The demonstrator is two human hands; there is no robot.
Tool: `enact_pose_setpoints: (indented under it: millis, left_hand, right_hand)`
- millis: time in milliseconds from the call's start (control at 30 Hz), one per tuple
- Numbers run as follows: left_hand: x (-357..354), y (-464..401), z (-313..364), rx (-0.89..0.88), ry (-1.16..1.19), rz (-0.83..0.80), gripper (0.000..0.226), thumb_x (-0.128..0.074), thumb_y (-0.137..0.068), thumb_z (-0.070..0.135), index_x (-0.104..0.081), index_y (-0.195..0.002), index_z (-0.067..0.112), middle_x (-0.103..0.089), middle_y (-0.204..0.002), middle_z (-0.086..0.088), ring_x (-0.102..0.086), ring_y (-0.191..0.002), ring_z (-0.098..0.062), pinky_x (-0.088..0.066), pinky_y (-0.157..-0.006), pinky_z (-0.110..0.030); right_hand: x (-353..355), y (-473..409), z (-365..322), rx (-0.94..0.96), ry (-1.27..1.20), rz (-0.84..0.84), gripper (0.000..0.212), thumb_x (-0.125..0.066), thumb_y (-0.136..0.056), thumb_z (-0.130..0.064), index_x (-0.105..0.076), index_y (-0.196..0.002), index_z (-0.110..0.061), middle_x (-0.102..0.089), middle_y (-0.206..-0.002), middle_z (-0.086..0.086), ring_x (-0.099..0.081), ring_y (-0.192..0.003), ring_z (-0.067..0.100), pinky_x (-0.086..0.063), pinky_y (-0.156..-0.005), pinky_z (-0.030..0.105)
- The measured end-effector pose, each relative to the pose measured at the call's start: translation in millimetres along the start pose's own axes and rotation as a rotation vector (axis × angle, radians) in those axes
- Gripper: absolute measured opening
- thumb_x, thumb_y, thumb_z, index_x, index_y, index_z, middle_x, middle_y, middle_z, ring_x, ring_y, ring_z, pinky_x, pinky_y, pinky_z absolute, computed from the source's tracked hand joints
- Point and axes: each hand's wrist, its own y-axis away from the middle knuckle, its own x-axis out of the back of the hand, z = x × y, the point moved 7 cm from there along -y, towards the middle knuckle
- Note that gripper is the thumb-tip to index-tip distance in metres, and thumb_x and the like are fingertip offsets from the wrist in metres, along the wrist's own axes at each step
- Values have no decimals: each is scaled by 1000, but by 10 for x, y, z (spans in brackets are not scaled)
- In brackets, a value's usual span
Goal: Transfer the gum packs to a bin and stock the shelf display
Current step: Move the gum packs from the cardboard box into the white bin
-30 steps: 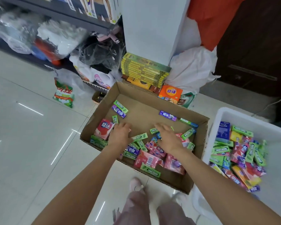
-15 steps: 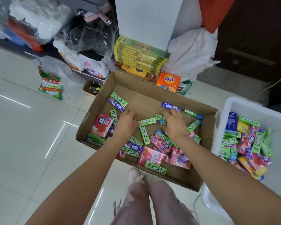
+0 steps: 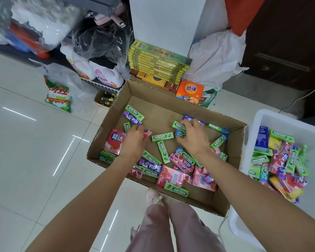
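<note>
- My left hand (image 3: 135, 138) is in the left half of the box (image 3: 215, 204), fingers curled round a small pink pack (image 3: 147, 133) whose end pokes out on the right. Half a second ago those fingers were spread flat on the box floor, holding nothing.
- It has also slid left and farther in, so it now lies just beside the big pink pack (image 3: 115, 141) and touches the near end of the purple pack (image 3: 132, 119).
- Between my hands a green pack (image 3: 162, 136) lies flat on bare cardboard, with another green pack (image 3: 163, 151) just near of it, much as before.
- My right hand (image 3: 191, 136) is in the far middle of the box, fingers bent over a green pack (image 3: 179, 126) and a blue pack (image 3: 180, 133); I can't tell if it truly grips them or only rakes them together. Earlier it reached with straighter fingers toward the far purple pack (image 3: 186, 117).
- Most of the loose gum packs (image 3: 173, 171) are heaped in the near part of the box, under and between my forearms.
- On the right, the white bin (image 3: 280, 119) holds a pile of packs already moved over; that pile looks unchanged.
</note>
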Motion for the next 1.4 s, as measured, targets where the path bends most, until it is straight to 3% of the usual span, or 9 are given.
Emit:
enact_pose_setpoints:
  millis: [167, 333, 533, 733, 833, 1000, 1100, 1233, 1400]
  left_hand:
    - [-17, -71, 337, -88, 216, -36, 30, -59, -90, 19, -58, -119, 12, -53, -118, -8, -59, -93, -17, -50, -90, -32]
    - [-301, -159, 494, -126, -72, -245, 44, -63, -87, 12, -51, -129, 18, -50, -123, -12, -54, -108, -29, -45, -96, -38]
    - [-229, -158, 614, -179, -271, -232, 38, -58, -89, 9, -52, -126, 16, -57, -114, -14, -58, -101, -32, -48, -82, -37]
    - [-79, -49, 765, -66, 148, -88, 34, -64, -85, 10, -62, -119, 13, -70, -108, -6, -67, -94, -19, -51, -88, -26]
    - [21, 85, 1077, -54, 283, -11, 33, -67, -84, 11, -65, -117, 14, -72, -103, -3, -65, -82, -8, -45, -78, -9]
    - [-88, 287, 1914, -110, 454, 15, 30, -71, -82, 16, -67, -111, 16, -64, -77, 8, -54, -60, 10, -44, -63, -1]
    - [-324, 421, 2518, -188, 522, -13, 29, -70, -82, 10, -66, -111, 10, -62, -78, 7, -54, -59, 16, -42, -64, -1]
    - [-773, 565, 3187, -254, 433, -32, 27, -68, -83, 12, -66, -110, 11, -71, -91, -7, -61, -73, -8, -50, -78, -25]
    - [-1401, 589, 3625, -132, 260, -66, 32, -59, -89, 14, -60, -120, 9, -68, -109, -13, -64, -97, -27, -49, -84, -33]
  right_hand:
    - [32, 64, 52, -59, -114, 1, 51, -65, -84, -29, -45, -130, -19, -43, -121, 8, -49, -111, 25, -45, -85, 35]
    - [64, 129, 157, -109, -166, 1, 48, -66, -84, -28, -46, -126, -18, -43, -119, 9, -50, -105, 25, -45, -87, 35]
    - [120, 209, 179, -109, -223, 19, 47, -67, -83, -29, -47, -124, -17, -44, -120, 8, -52, -103, 22, -45, -88, 34]
    - [401, 364, 227, -83, -318, 75, 46, -65, -84, -31, -47, -124, -18, -45, -118, 5, -51, -108, 21, -45, -92, 35]
    - [673, 495, 348, -76, -389, 149, 43, -65, -84, -31, -49, -122, -21, -44, -118, 2, -48, -106, 15, -40, -88, 28]
    - [1193, 815, 877, -95, -501, 342, 41, -68, -81, -26, -54, -119, -16, -48, -108, 1, -46, -96, 9, -33, -83, 14]
    - [1376, 1034, 1412, -161, -513, 415, 40, -69, -80, -25, -55, -116, -14, -51, -103, 2, -45, -90, 11, -28, -71, 12]
    - [1419, 1251, 2198, -275, -505, 386, 45, -68, -82, -28, -56, -121, -10, -57, -109, 10, -54, -100, 23, -36, -79, 24]
    - [1439, 1340, 2878, -361, -462, 315, 48, -65, -85, -30, -57, -122, 0, -63, -105, 18, -58, -99, 31, -41, -84, 31]
